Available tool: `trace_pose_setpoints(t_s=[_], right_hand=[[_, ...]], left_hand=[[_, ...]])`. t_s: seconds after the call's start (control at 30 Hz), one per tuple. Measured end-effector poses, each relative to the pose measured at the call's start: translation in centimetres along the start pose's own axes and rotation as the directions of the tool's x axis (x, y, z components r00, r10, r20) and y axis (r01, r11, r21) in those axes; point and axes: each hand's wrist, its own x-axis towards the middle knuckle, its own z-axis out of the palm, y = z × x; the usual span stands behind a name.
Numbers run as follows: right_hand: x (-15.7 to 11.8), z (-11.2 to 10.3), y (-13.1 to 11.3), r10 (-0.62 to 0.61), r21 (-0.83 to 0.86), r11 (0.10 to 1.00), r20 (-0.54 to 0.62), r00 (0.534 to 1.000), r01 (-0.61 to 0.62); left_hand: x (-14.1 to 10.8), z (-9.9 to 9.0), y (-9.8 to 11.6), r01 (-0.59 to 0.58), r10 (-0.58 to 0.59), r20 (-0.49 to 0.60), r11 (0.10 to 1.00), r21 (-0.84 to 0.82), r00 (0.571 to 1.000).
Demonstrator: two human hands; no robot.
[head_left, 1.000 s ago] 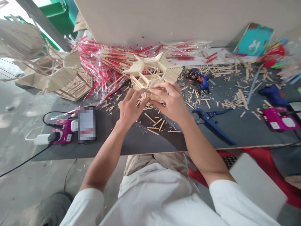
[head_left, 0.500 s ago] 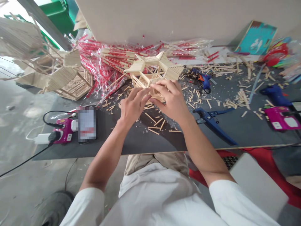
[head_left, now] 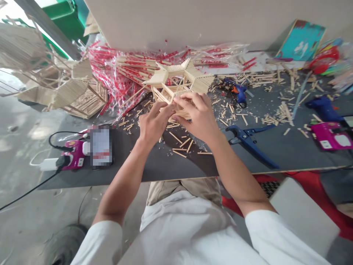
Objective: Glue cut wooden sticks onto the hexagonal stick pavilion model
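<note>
A model built of thin wooden sticks (head_left: 202, 81), with slatted roof-like panels around an open middle, stands on the dark table in front of me. My left hand (head_left: 154, 121) is closed at its near left side, fingertips pinched at the frame. Against the near edge, my right hand (head_left: 197, 114) has its fingers bent and thumb drawn in, also closed on the model. The fingertips of both hands nearly meet. Whether a loose stick is between them is hidden. Short cut sticks (head_left: 180, 145) lie scattered just below the hands.
Blue cutters (head_left: 252, 145) lie right of my arm. Blue glue guns (head_left: 239, 94) sit behind and at far right. Power strips (head_left: 73, 154) flank the table; a phone (head_left: 101, 147) lies left. A larger stick model (head_left: 66, 88) and bagged red-tipped sticks (head_left: 135, 66) stand behind.
Both hands stay at the near side of the stick model with almost the same grip. The whole view has shifted slightly; nothing else has visibly moved.
</note>
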Motion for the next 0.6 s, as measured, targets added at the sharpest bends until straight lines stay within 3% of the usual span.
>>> trace_pose_setpoints(t_s=[0.37, 0.6], right_hand=[[-0.1, 0.3, 0.2, -0.006, -0.004, 1.0, -0.009, 1.0, 0.006], [-0.1, 0.2, 0.3, -0.008, -0.008, 1.0, -0.011, 1.0, 0.008]], left_hand=[[0.0, -0.3, -0.2, 0.019, -0.02, 0.053, 1.0, 0.013, 0.998], [0.3, -0.6, -1.2, -0.066, 0.061, 0.07, 0.995, 0.07, 0.996]])
